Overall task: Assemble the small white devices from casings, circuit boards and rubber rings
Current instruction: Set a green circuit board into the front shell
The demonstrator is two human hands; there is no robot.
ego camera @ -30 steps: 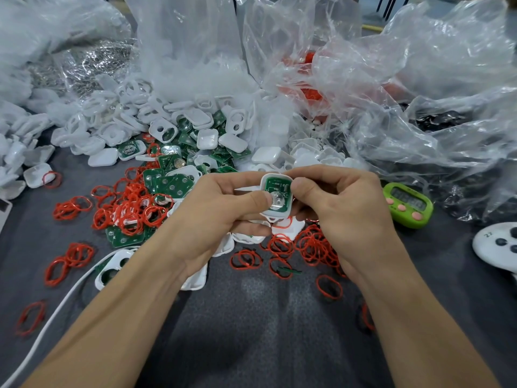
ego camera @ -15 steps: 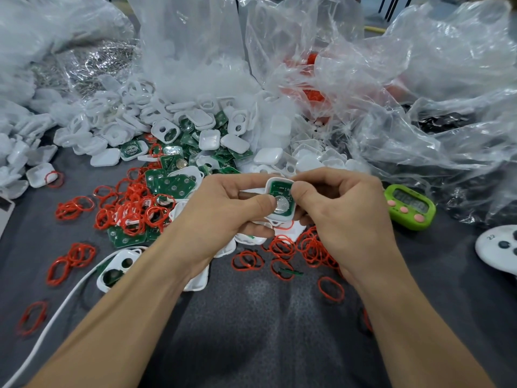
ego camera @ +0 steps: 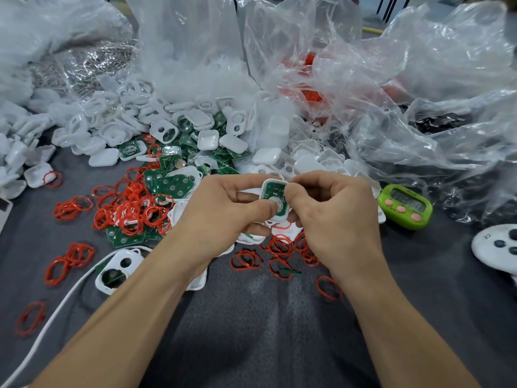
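Both hands hold one small white casing (ego camera: 273, 201) with a green circuit board and a round silver cell set inside it, above the table's middle. My left hand (ego camera: 223, 214) grips its left side, thumb pressing on the silver cell. My right hand (ego camera: 333, 217) pinches its right edge with thumb and curled fingers. Loose red rubber rings (ego camera: 131, 208) lie in a heap to the left, and more rings (ego camera: 279, 247) sit under my hands. Green circuit boards (ego camera: 170, 184) and white casings (ego camera: 207, 138) are piled behind.
Crumpled clear plastic bags (ego camera: 391, 93) fill the back and right. A green digital timer (ego camera: 404, 205) sits to the right, a white controller (ego camera: 498, 247) at the right edge. A white cable (ego camera: 56, 312) runs along the lower left over the dark grey cloth (ego camera: 251, 331).
The casing has tilted slightly and my left thumb has slid further over the silver cell. Both hands stay in nearly the same place.
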